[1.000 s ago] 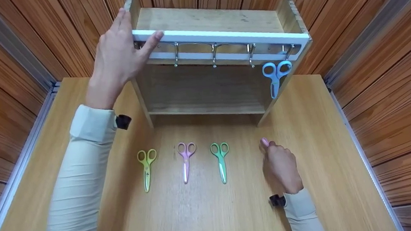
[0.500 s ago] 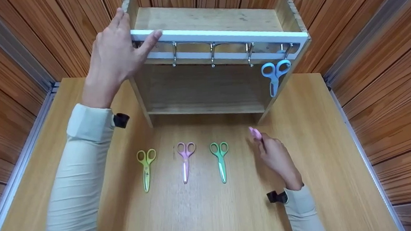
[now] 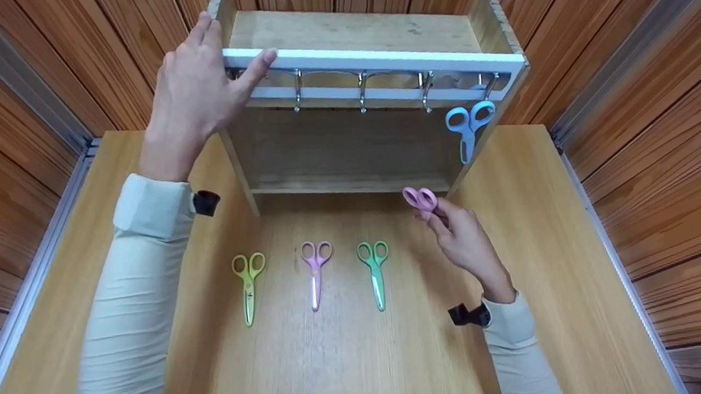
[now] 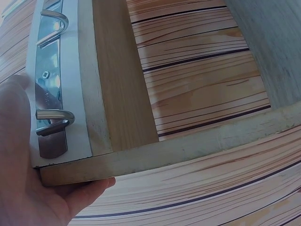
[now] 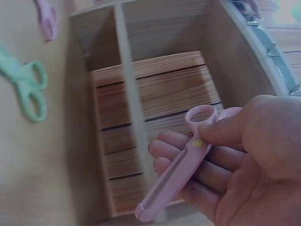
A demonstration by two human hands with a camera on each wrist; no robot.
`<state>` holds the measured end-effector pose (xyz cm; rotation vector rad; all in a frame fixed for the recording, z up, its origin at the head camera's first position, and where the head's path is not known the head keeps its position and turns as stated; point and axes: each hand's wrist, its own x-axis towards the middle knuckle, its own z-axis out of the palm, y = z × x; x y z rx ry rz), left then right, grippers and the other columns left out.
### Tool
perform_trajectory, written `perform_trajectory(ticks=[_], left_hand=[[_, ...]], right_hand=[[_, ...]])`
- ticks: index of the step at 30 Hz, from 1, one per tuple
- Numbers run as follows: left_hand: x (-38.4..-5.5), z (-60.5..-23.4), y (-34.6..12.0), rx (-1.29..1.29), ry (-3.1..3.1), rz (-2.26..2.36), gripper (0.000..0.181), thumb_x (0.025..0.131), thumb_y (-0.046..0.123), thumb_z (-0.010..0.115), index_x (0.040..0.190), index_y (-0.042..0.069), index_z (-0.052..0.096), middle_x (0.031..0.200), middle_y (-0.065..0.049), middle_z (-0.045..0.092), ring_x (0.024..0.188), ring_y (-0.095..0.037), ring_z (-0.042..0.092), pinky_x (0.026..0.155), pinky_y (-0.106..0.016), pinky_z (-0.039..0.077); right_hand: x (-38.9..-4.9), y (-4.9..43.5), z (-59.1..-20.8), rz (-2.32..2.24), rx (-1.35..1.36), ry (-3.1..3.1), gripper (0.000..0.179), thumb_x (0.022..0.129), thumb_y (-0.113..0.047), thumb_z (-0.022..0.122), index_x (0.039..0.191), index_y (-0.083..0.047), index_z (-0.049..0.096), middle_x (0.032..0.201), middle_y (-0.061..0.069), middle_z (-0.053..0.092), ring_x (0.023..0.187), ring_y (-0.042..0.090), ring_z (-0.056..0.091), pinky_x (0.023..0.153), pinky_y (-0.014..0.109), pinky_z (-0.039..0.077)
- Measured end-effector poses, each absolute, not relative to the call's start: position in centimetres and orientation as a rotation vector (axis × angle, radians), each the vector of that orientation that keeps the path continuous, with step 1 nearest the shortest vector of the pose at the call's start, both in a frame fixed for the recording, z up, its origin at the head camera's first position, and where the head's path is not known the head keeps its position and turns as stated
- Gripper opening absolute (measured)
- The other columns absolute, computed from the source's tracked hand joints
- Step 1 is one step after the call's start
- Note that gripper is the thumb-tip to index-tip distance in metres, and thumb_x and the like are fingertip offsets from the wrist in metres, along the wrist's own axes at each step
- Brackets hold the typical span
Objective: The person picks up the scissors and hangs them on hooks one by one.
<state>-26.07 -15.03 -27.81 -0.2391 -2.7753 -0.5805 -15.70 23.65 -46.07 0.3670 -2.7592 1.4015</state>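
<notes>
My right hand [image 3: 472, 240] pinches pink scissors [image 5: 176, 176] near the handle loops, between thumb and fingers, raised in front of the wooden shelf. In the right wrist view their blade end points down and left. My left hand [image 3: 193, 103] rests on the upper left corner of the shelf [image 3: 348, 29], thumb over the white hook rail [image 3: 376, 55], fingers along the side panel. Blue scissors [image 3: 468, 129] hang from the rightmost hook. Yellow-green scissors [image 3: 249, 288], pink-purple scissors [image 3: 315, 276] and green scissors [image 3: 376, 274] lie in a row on the table, handles toward the shelf.
Metal hooks [image 3: 363, 91] line the rail, another hook [image 4: 54, 115] showing close to the left hand in the left wrist view. The shelf stands at the back of the wooden table [image 3: 341, 375]. Wood-plank walls [image 3: 671, 162] enclose the back and sides.
My right hand has lifted the pink scissors off the table and moved them up and left toward the shelf, turning so the loops show. The left hand stays on the shelf corner.
</notes>
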Motion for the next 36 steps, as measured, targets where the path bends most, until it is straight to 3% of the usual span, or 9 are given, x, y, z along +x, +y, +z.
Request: perform_trajectory(ticks=[7,15,20,26,32,36], left_hand=[[-26.2,-27.9,-15.1,-0.250,-2.774,-0.598,0.102,0.100,0.078,0.038,0.166,0.002,0.025,0.176,-0.016,0.017,0.152,-0.047,0.041,0.127,-0.055,0.034],[-26.1,-27.8,-15.2,-0.244,-2.772,-0.616,0.100,0.100,0.077,0.040,0.167,0.004,0.024,0.177,-0.015,0.017,0.152,-0.045,0.043,0.127,-0.054,0.035],[-26.1,-27.8,-15.1,-0.238,-2.780,-0.630,0.099,0.101,0.076,0.040,0.167,0.004,0.024,0.177,-0.014,0.016,0.152,-0.044,0.042,0.128,-0.054,0.033],[-26.0,-28.0,-15.2,-0.234,-2.785,-0.636,0.099,0.100,0.076,0.040,0.167,0.005,0.023,0.177,-0.013,0.015,0.149,-0.045,0.047,0.127,-0.054,0.034],[-25.9,-28.2,-15.3,-0.240,-2.764,-0.643,0.099,0.101,0.075,0.041,0.166,0.003,0.025,0.177,-0.014,0.017,0.143,-0.045,0.053,0.125,-0.054,0.037],[-26.0,-28.2,-15.4,-0.248,-2.749,-0.646,0.100,0.101,0.075,0.042,0.166,0.002,0.026,0.176,-0.015,0.018,0.143,-0.045,0.053,0.125,-0.054,0.036]], right_hand=[[-16.4,23.0,-44.0,1.470,0.411,-2.711,0.033,0.105,-0.006,0.061,0.137,0.000,0.065,0.125,0.019,0.076,0.117,0.032,0.075,0.102,0.039,0.059],[-17.0,22.6,-41.8,1.638,0.421,-2.612,0.032,0.105,-0.009,0.064,0.137,-0.005,0.067,0.122,0.016,0.077,0.113,0.023,0.076,0.092,0.019,0.061],[-17.3,22.2,-40.7,1.769,0.497,-2.488,0.030,0.104,-0.004,0.062,0.134,0.001,0.067,0.120,0.021,0.077,0.108,0.015,0.077,0.093,0.022,0.062],[-17.7,21.3,-39.2,1.853,0.481,-2.382,0.028,0.103,-0.004,0.063,0.130,0.001,0.071,0.117,0.021,0.078,0.106,0.024,0.079,0.097,0.030,0.062],[-18.3,20.7,-37.8,1.841,0.467,-2.327,0.026,0.105,-0.008,0.063,0.129,-0.001,0.072,0.113,0.017,0.080,0.103,0.019,0.079,0.093,0.030,0.064],[-18.9,20.3,-37.3,1.888,0.461,-2.267,0.025,0.105,-0.009,0.062,0.127,0.000,0.072,0.110,0.013,0.081,0.101,0.020,0.080,0.098,0.030,0.062]])
